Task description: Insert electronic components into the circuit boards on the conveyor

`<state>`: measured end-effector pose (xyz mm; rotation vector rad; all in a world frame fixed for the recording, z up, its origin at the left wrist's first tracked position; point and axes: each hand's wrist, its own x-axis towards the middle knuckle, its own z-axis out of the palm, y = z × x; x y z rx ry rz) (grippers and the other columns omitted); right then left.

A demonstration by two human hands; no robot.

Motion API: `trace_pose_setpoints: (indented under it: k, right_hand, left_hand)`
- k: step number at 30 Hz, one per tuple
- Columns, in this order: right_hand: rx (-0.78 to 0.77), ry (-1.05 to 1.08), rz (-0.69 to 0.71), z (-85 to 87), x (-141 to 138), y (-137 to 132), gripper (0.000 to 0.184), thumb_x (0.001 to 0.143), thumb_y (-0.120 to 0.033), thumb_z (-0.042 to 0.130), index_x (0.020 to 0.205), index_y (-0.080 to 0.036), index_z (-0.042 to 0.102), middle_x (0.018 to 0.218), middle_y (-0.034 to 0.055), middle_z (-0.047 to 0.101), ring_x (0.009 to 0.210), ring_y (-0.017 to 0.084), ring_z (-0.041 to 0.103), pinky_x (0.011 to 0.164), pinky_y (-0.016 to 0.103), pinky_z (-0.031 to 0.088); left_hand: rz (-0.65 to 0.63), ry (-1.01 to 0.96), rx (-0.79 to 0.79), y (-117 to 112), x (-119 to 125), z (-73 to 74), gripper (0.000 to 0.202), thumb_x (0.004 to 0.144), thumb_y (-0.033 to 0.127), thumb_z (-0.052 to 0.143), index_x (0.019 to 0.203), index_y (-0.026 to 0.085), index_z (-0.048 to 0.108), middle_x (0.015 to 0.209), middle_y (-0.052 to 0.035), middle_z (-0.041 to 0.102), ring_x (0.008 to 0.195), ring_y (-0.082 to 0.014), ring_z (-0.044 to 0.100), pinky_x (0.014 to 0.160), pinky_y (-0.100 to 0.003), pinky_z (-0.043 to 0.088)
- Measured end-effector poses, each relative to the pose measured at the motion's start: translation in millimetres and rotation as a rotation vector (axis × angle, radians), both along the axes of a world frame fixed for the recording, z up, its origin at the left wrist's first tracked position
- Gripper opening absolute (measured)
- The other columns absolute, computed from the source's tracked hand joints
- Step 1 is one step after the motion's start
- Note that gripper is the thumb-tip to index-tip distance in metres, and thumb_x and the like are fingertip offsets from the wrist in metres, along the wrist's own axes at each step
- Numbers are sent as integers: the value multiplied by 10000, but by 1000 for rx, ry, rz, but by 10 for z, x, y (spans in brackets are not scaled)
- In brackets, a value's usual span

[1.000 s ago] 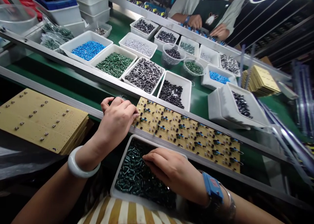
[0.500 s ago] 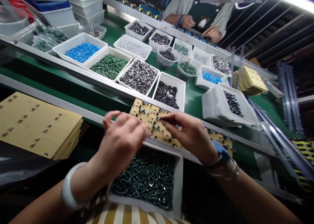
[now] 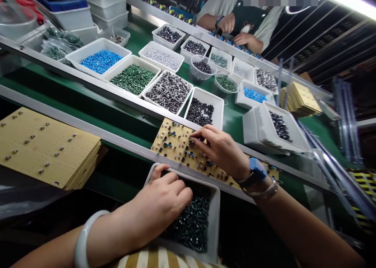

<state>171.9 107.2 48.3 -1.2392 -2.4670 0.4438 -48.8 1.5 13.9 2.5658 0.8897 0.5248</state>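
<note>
My right hand (image 3: 219,148) is over the tan circuit board (image 3: 161,137), thumb and forefinger pinched at a small dark electronic component (image 3: 191,141). Several small black, blue and silver parts stand on this board. Nearer to me, my left hand (image 3: 164,203) is lowered over a white bin (image 3: 215,221) of dark green cylindrical components (image 3: 192,225). Its fingers are curled and close together, with the tips hidden behind the hand, so what they hold cannot be made out.
A stack of tan boards (image 3: 44,146) lies at the left. Beyond the metal rail (image 3: 126,144) stand white trays of blue parts (image 3: 101,61), green parts (image 3: 133,79) and black parts (image 3: 200,111). A co-worker's hands (image 3: 245,39) are at the far rail.
My left hand has come down from beside the board to the bin of green components. My right hand stays at the board, shifted slightly up, fingers still pinched.
</note>
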Motion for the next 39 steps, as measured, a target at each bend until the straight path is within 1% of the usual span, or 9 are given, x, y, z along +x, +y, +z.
trace_pose_setpoints:
  k: [4, 8, 15, 17, 19, 23, 25, 28, 39]
  right_hand:
    - [-19, -46, -10, 22, -10, -1, 135, 1009, -249, 570, 1025, -165, 674, 1024, 102, 665, 951, 244, 665, 882, 402, 552]
    - [-10, -71, -37, 15, -39, -8, 128, 1003, -234, 585, 1008, -154, 684, 1022, 104, 680, 931, 239, 667, 863, 395, 550]
    - [66, -16, -49, 46, -83, -12, 135, 989, -255, 644, 979, -152, 732, 951, 78, 714, 840, 204, 679, 775, 339, 545]
    - [109, 33, -46, 69, -134, -122, 156, 991, -282, 651, 1013, -150, 731, 949, 77, 716, 844, 196, 675, 781, 330, 538]
    - [109, 40, 29, 58, -219, -320, 199, 998, -333, 642, 1007, -151, 722, 908, 64, 702, 820, 185, 656, 756, 318, 521]
    - [-43, -200, 425, -88, -406, -804, 368, 977, -519, 621, 814, -191, 652, 759, 4, 618, 664, 172, 546, 565, 330, 395]
    - [-81, -297, 485, -170, -456, -971, 299, 1002, -414, 617, 795, -198, 598, 795, 0, 602, 701, 174, 531, 569, 338, 358]
    - [-113, -320, 464, -234, -456, -1080, 228, 1027, -289, 573, 818, -201, 555, 849, -2, 585, 742, 167, 508, 603, 334, 344]
    - [-228, -222, 379, -231, -406, -1143, 115, 944, -208, 504, 849, -189, 566, 832, 16, 592, 723, 169, 470, 676, 320, 383]
  left_hand:
    - [124, -189, -52, 122, -68, 76, 190, 1065, 258, 519, 895, 200, 581, 828, 20, 648, 831, -199, 565, 1002, -422, 283]
    - [252, -335, -96, 298, -209, 151, 110, 1029, 265, 601, 940, 212, 637, 945, 9, 678, 909, -196, 605, 964, -401, 309]
    - [469, -376, -55, 594, -444, 147, 65, 957, 197, 714, 1002, 232, 684, 942, 38, 743, 870, -177, 653, 922, -367, 374]
    - [489, -379, -68, 647, -478, 121, 111, 951, 159, 713, 1019, 246, 698, 986, 40, 758, 909, -177, 668, 928, -360, 393]
    - [509, -379, -83, 688, -496, 92, 143, 932, 140, 731, 1012, 256, 708, 993, 47, 762, 921, -175, 674, 921, -350, 411]
    - [557, -380, -110, 765, -506, 52, 198, 895, 152, 777, 1037, 274, 711, 971, 59, 759, 903, -173, 674, 893, -335, 439]
    - [559, -362, -108, 811, -504, 50, 202, 884, 158, 789, 1033, 274, 716, 968, 57, 763, 904, -177, 677, 897, -342, 437]
    - [548, -296, -60, 894, -490, 65, 175, 880, 130, 782, 979, 267, 736, 944, 49, 772, 897, -189, 673, 909, -369, 408]
    - [522, -122, 184, 1076, -340, 73, 143, 928, 125, 719, 951, 265, 699, 963, 41, 763, 944, -230, 623, 924, -441, 270]
